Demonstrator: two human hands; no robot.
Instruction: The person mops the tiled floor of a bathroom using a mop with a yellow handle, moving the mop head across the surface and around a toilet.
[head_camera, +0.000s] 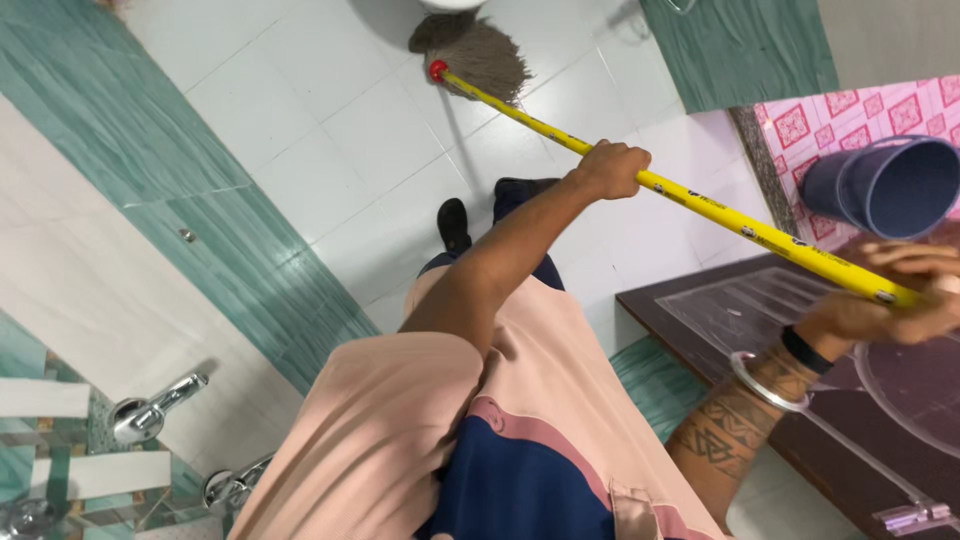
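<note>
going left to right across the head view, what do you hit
chrome taps → mop head → left hand on the yellow mop handle → right hand at the handle's end, blue bucket above it

Bright, even light; tilted wide-angle view.

We look down on a floor of large glossy white square tiles with thin grey joints, bright under even light. A wall of white tiles crossed by a band of green marbled tiles runs along one side, and chrome taps stick out from it. A dark brown panelled door with a small metal latch stands opposite. Beyond it we see a wall of pink patterned tiles beside a dark blue plastic bucket.
</note>
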